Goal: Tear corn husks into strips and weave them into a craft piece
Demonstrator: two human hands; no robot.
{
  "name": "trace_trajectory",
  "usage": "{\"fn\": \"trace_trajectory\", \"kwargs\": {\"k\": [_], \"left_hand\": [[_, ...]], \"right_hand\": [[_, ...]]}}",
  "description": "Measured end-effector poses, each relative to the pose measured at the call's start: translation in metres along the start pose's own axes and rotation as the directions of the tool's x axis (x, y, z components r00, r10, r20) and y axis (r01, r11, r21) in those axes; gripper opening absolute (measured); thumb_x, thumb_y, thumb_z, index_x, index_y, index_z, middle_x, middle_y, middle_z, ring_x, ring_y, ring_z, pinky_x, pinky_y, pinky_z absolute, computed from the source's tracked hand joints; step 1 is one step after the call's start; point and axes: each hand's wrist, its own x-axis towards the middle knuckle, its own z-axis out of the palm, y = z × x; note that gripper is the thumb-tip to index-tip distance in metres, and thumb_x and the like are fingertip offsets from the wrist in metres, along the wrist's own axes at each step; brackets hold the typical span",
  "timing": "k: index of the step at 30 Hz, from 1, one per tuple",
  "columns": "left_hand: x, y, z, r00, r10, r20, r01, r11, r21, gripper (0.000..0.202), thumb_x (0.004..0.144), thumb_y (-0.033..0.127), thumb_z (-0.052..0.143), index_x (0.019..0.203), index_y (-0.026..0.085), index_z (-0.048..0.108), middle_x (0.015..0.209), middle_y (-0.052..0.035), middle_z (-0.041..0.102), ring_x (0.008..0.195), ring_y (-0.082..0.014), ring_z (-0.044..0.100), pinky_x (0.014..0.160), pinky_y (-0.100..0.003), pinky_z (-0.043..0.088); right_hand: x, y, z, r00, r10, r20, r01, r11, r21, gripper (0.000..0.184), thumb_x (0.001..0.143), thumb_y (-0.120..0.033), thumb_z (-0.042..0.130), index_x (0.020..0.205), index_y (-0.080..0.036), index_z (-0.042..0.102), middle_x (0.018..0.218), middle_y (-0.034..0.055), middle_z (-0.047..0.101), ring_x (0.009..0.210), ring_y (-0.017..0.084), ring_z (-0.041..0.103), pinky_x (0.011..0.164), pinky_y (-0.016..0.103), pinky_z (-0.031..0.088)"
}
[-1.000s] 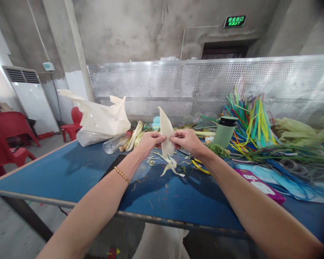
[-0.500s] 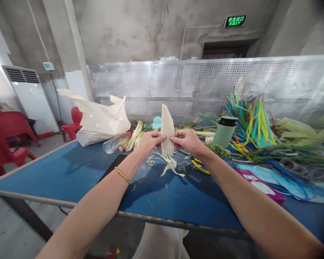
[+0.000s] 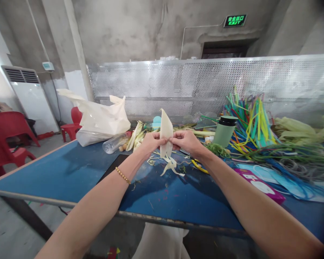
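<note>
Fingers of the left hand (image 3: pixel 148 142) and right hand (image 3: pixel 187 141) are clamped on a pale husk leaf (image 3: pixel 166 126) from opposite edges. That two-sided pinch holds it upright and flat, raised above the blue tabletop (image 3: pixel 70 172), directly over loose scraps (image 3: pixel 170 166).

A blue table (image 3: pixel 56 176) is stretching across the lower frame. Left of centre, a white plastic bag (image 3: pixel 102 118) is slumping on it, with a clear bottle (image 3: pixel 113 143) lying just beside. Right of centre, a green flask (image 3: pixel 224 131) is standing upright near a bundle of coloured strips (image 3: pixel 250 122) that is leaning against a perforated metal screen (image 3: pixel 205 86). A purple packet (image 3: pixel 259 184) is lying at lower right. An exit sign (image 3: pixel 234 20) is glowing green at upper right. Red chairs (image 3: pixel 10 126) are standing at far left beside a white air conditioner (image 3: pixel 29 97).
</note>
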Motion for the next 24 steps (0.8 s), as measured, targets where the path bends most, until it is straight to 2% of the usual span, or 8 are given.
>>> {"fn": "trace_trajectory", "kwargs": {"k": [6,9,14,19,24], "left_hand": [[-0.001,0.0,0.001,1.0,0.011,0.017,-0.011,1.0,0.025,0.026,0.063,0.02,0.071,0.086,0.009,0.071,0.072,-0.0045,0.067,0.059,-0.012,0.056,0.056,-0.025,0.043],[-0.002,0.0,0.003,0.999,0.028,0.031,-0.029,0.998,0.05,0.025,0.064,0.021,0.069,0.087,0.01,0.071,0.07,-0.0034,0.066,0.057,-0.0112,0.054,0.054,-0.024,0.041],[-0.002,-0.001,0.005,0.997,0.074,-0.005,-0.073,0.991,0.112,0.021,0.064,0.019,0.066,0.082,0.009,0.07,0.07,-0.0027,0.066,0.06,-0.0114,0.055,0.056,-0.023,0.041],[-0.001,-0.001,0.005,0.997,0.068,-0.028,-0.065,0.993,0.098,0.017,0.061,0.019,0.067,0.076,0.009,0.069,0.064,-0.0008,0.062,0.057,-0.0104,0.052,0.055,-0.023,0.04],[-0.001,0.0,0.005,0.997,0.071,-0.001,-0.071,0.994,0.079,0.018,0.061,0.019,0.067,0.076,0.01,0.069,0.063,-0.0004,0.061,0.057,-0.0108,0.052,0.056,-0.023,0.04]], "right_hand": [[0.001,0.005,0.001,1.0,-0.028,-0.011,0.028,0.999,-0.035,0.013,0.072,-0.022,0.06,0.061,-0.016,0.057,0.05,0.0004,0.061,0.045,0.01,0.053,0.046,0.021,0.041],[-0.001,0.0,0.003,0.998,-0.036,-0.043,0.032,0.997,-0.071,0.012,0.07,-0.021,0.059,0.06,-0.016,0.056,0.049,-0.0007,0.06,0.046,0.01,0.055,0.047,0.021,0.041],[-0.005,-0.008,0.007,0.998,-0.012,-0.063,0.002,0.988,-0.151,0.011,0.07,-0.021,0.057,0.06,-0.017,0.055,0.047,-0.0018,0.059,0.043,0.009,0.052,0.044,0.02,0.035],[-0.004,-0.005,0.008,0.997,-0.059,-0.058,0.048,0.984,-0.173,0.012,0.07,-0.022,0.057,0.06,-0.017,0.053,0.048,-0.0009,0.059,0.045,0.011,0.054,0.045,0.02,0.036],[-0.005,-0.004,0.011,0.992,-0.093,-0.09,0.072,0.974,-0.217,0.013,0.07,-0.021,0.055,0.058,-0.018,0.053,0.047,-0.0006,0.059,0.045,0.012,0.054,0.044,0.021,0.037]]}}
